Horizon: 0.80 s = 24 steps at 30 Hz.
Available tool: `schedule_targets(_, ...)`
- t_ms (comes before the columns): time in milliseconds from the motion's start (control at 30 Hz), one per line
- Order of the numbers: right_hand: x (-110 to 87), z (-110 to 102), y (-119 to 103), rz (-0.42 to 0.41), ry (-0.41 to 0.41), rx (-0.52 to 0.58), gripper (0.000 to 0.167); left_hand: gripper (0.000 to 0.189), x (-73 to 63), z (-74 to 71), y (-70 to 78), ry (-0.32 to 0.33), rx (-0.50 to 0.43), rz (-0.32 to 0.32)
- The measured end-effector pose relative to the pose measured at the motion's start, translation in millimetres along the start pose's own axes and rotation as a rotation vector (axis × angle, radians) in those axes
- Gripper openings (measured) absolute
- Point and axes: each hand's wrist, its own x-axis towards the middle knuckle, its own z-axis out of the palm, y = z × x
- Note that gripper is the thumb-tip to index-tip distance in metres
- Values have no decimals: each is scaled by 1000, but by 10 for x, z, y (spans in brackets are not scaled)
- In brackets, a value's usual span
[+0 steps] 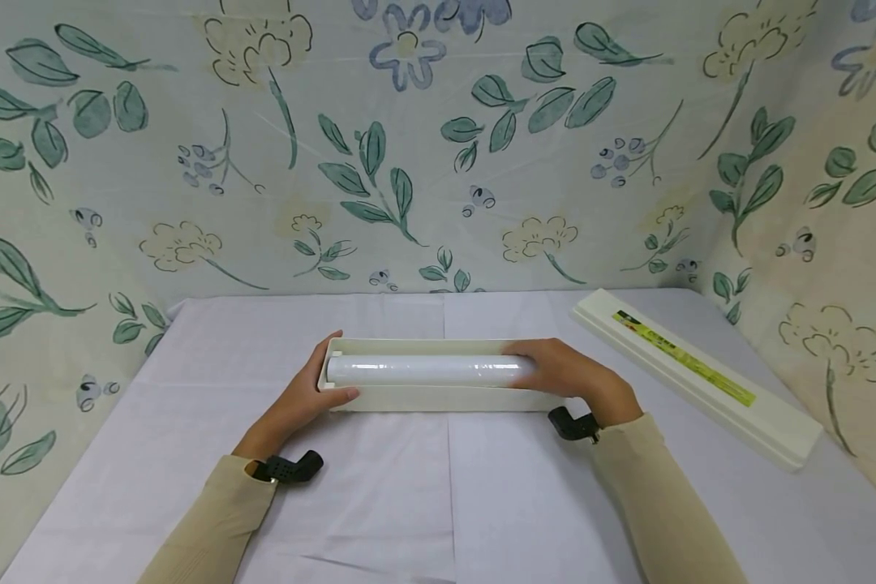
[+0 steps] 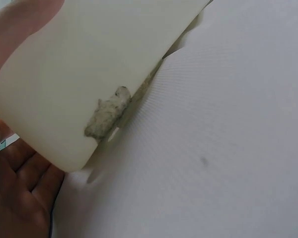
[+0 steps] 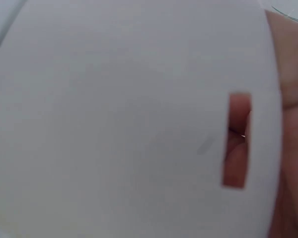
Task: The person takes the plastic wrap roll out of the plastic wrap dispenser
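A long white box (image 1: pixel 438 399) lies crosswise in front of me, its top uncovered. Inside it is a shiny white roll of cling film (image 1: pixel 423 370). My left hand (image 1: pixel 321 385) grips the box's left end, thumb along the front wall and fingers round the end. In the left wrist view, the fingers (image 2: pixel 27 183) curl beneath the box's corner, near a rough grey patch (image 2: pixel 108 113). My right hand (image 1: pixel 565 369) reaches into the right end and grips the roll there, covering its end. Through a slot in the white wall (image 3: pixel 129 134), its fingers (image 3: pixel 236 166) show in the right wrist view.
A long white lid (image 1: pixel 701 381) with a yellow-green label (image 1: pixel 686 357) lies slanted at the right of the white-covered table (image 1: pixel 380 503). Floral fabric (image 1: pixel 423 178) hangs behind the table and at both sides. Each wrist wears a black camera (image 1: pixel 292 468).
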Motion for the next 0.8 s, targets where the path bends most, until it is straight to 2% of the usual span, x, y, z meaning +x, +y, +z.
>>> schedule_targets(167,-8,6,26,-41,-2,5,51,97,3,2,-21,7,6,14)
schedule_targets(533,-19,52,103,-165,32,-15,50,97,-12,14,-13,22,35,-12)
schedule_targets(800,-31,42,101,-176,53,6,50,97,3,11,-4,17,31,-1)
